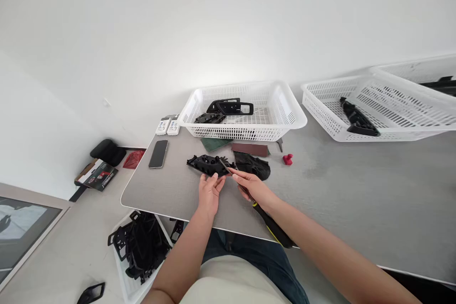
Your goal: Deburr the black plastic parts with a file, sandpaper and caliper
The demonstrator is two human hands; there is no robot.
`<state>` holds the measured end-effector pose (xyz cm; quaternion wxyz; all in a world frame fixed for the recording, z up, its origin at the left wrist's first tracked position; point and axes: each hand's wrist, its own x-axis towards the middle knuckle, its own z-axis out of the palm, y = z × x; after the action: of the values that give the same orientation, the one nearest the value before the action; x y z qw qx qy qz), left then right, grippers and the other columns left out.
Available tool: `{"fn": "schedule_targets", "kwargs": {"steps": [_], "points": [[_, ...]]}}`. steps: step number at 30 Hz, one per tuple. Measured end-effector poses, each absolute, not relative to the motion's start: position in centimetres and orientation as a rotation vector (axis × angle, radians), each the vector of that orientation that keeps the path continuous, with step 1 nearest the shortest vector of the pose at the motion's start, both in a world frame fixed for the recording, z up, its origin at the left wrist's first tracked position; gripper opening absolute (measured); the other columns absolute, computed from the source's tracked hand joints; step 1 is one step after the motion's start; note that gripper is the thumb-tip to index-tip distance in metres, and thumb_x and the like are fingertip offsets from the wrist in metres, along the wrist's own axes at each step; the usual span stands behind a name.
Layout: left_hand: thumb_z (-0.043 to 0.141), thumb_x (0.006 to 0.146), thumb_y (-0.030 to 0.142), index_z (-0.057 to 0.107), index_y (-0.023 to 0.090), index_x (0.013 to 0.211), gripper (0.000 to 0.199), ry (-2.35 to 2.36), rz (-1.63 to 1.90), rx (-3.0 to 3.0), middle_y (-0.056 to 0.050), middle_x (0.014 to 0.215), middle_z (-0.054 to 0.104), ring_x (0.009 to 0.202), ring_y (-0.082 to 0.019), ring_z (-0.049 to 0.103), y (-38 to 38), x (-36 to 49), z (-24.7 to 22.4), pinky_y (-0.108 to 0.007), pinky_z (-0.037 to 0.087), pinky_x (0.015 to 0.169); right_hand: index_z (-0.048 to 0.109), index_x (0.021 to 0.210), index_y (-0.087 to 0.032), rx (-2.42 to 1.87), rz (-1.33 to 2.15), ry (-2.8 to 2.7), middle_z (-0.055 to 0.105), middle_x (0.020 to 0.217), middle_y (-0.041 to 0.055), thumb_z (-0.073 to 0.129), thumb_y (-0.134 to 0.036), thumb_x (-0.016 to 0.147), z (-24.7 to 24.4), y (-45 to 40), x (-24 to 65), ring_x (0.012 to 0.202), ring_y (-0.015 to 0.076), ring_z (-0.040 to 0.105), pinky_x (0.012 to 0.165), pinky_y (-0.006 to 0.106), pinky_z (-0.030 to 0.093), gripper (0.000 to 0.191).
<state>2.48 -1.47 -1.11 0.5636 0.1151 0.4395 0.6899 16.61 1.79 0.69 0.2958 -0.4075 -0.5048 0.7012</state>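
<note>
A black moulded plastic part (208,164) lies at the middle of the grey table (171,190), and the fingertips of my left hand (211,193) grip its near edge. My right hand (251,186) holds a slim tool with a metal blade (225,166), whose tip reaches the right end of the part. A black and yellow handle (274,228) runs from under that hand past the table's front edge. Just right of the blade lies a crumpled piece of black material (253,166).
White mesh baskets (242,133) (370,118) holding black parts stand along the wall. A phone (158,154), two white remotes (168,125), green and maroon pads (250,149) and a red piece (288,159) lie on the table. On the floor left is a basket of black parts (138,251).
</note>
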Motion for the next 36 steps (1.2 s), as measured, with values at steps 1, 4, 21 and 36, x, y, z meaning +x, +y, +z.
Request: {"fn": "schedule_targets", "kwargs": {"steps": [1,4,21,36], "points": [[0.077,0.064,0.016,0.052,0.019,0.088,0.035,1.062,1.642,0.272,-0.001,0.08,0.069,0.066,-0.011,0.067,-1.4,2.5,-1.3,-0.024,0.055,0.069,0.049,0.136,-0.01,-1.086,1.871,-1.351,0.041,0.039,-0.0088,0.058,-0.05,0.076,0.5,1.8,16.6,0.032,0.0074,0.03,0.036,0.021,0.022,0.072],[0.078,0.062,0.014,0.049,0.02,0.09,0.042,1.161,1.675,0.26,0.004,0.071,0.065,0.052,-0.007,0.062,-1.1,2.4,-1.7,-0.02,0.052,0.058,0.053,0.134,-0.017,-1.062,1.897,-1.378,0.063,0.066,-0.0004,0.059,-0.045,0.078,0.0,1.8,16.5,0.034,0.0043,0.034,0.035,0.022,0.026,0.063],[0.079,0.061,0.046,0.059,0.018,0.086,0.042,1.007,1.551,0.362,-0.004,0.077,0.07,0.075,-0.019,0.069,-0.6,1.5,-2.1,-0.031,0.052,0.075,0.042,0.142,-0.02,-1.247,1.556,-2.025,0.047,0.049,-0.0052,0.047,-0.031,0.09,1.2,-0.5,17.2,0.038,0.0111,0.049,0.044,0.025,0.042,0.053],[0.079,0.059,0.047,0.058,0.017,0.082,0.043,1.034,1.549,0.355,-0.005,0.079,0.07,0.071,-0.019,0.068,-0.8,1.9,-2.4,-0.036,0.051,0.079,0.038,0.144,-0.017,-1.259,1.662,-2.026,0.045,0.055,-0.0046,0.037,-0.031,0.094,2.5,-0.3,17.7,0.036,0.0085,0.042,0.039,0.021,0.037,0.052]]}}
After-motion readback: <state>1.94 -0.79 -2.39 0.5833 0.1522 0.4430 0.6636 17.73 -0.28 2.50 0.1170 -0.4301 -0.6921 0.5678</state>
